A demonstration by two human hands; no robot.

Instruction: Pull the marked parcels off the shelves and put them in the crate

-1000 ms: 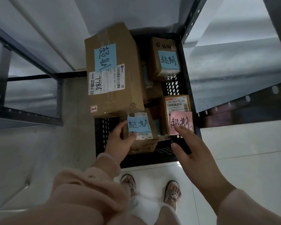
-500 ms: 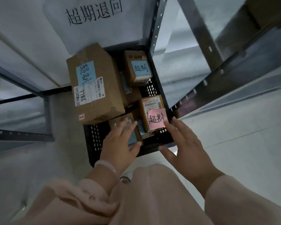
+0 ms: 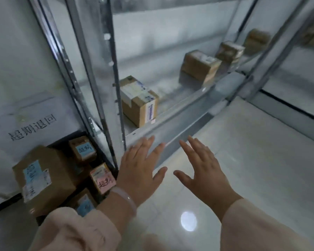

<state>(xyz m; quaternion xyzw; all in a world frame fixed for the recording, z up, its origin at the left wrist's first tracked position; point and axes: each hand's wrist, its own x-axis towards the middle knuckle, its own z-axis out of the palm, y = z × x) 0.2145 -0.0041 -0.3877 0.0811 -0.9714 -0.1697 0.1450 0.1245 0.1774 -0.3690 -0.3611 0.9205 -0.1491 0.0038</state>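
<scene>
A low metal shelf (image 3: 179, 113) is carrying a row of cardboard parcels: the nearest parcel (image 3: 139, 101) is sitting just beside the upright post, a second parcel (image 3: 199, 67) is standing farther along, and two more, blurred, are lying beyond it. The pale tiled floor (image 3: 243, 160) is bearing what seems to be a black crate (image 3: 105, 160) holding labelled boxes.

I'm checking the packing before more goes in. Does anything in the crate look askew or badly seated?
Yes. The big box is tilted and rises above the crate rather than lying flat in it. The smaller parcels beside it, like the pink-noted one, lean at mixed angles. No damage shows.
</scene>
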